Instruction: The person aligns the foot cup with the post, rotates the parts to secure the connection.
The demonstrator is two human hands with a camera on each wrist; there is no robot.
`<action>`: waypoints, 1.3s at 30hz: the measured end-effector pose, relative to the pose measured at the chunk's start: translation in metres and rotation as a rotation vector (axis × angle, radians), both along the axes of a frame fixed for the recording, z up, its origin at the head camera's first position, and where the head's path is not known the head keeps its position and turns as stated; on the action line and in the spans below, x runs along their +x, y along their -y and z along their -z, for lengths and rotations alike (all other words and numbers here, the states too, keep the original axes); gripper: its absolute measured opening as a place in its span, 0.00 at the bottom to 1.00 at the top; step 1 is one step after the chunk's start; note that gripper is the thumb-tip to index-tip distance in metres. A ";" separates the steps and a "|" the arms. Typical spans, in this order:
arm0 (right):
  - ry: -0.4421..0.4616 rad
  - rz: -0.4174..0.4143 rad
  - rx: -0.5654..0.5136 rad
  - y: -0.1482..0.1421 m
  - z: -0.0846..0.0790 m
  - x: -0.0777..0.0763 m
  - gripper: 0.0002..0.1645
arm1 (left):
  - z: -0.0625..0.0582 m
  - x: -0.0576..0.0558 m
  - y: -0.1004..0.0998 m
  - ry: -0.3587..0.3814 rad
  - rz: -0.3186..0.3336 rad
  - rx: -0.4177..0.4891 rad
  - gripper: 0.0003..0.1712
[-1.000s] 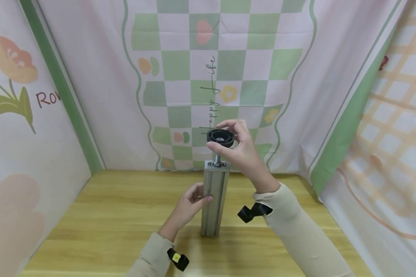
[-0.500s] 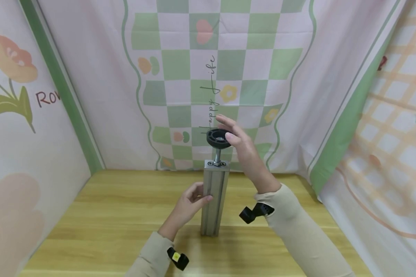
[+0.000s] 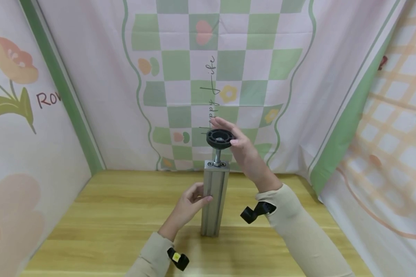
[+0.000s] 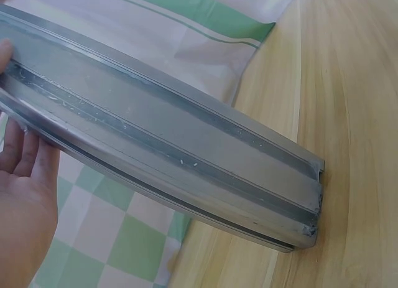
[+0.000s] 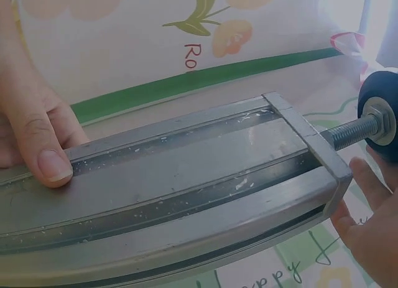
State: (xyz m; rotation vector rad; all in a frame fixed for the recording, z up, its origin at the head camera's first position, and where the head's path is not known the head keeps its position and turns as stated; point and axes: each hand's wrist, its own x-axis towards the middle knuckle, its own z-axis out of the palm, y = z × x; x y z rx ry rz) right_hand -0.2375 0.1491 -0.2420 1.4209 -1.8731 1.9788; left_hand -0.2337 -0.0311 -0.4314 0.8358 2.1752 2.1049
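An aluminium extrusion profile (image 3: 213,204) stands upright on the wooden table. Its top end plate (image 3: 211,166) carries a threaded stud (image 5: 354,132) with a nut, and a round black levelling foot (image 3: 219,145) sits on top of the stud, hollow side up. My left hand (image 3: 187,204) grips the profile around its middle, thumb on the near face. The left wrist view shows the grooved lower part of the profile (image 4: 186,139) meeting the table. At the foot's right edge is my right hand (image 3: 246,154), fingers extended behind it and thumb tip right at the rim.
The wooden table (image 3: 124,215) spreads around the profile's base. A checkered cloth curtain (image 3: 201,65) hangs close behind, with printed curtains at left and right. Black wrist mounts (image 3: 254,211) sit on both sleeves.
My right hand has loosened its grip round the levelling foot, and its fingers have straightened and slid to the foot's right side. The left hand and the profile have stayed put.
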 end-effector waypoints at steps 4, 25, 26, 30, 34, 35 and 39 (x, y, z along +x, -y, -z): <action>0.005 -0.022 -0.017 -0.001 0.004 -0.004 0.32 | 0.002 -0.001 0.000 -0.004 0.000 0.006 0.19; 0.070 0.085 -0.012 -0.006 0.008 -0.004 0.23 | 0.007 -0.002 0.000 -0.032 0.006 0.004 0.19; 0.076 0.101 -0.003 -0.006 0.008 -0.004 0.23 | 0.007 -0.002 0.000 -0.029 0.006 0.003 0.19; 0.106 0.147 0.011 -0.005 0.006 -0.001 0.25 | 0.006 -0.003 0.000 -0.025 0.005 0.003 0.19; 0.123 0.179 0.014 -0.004 0.005 -0.001 0.27 | 0.005 -0.003 0.000 -0.037 0.015 0.008 0.20; 0.125 0.195 0.021 -0.004 0.004 -0.001 0.28 | 0.005 -0.004 0.000 -0.038 0.017 0.010 0.20; 0.122 0.289 0.072 -0.003 0.000 0.002 0.31 | 0.005 -0.004 0.000 -0.038 0.021 0.010 0.20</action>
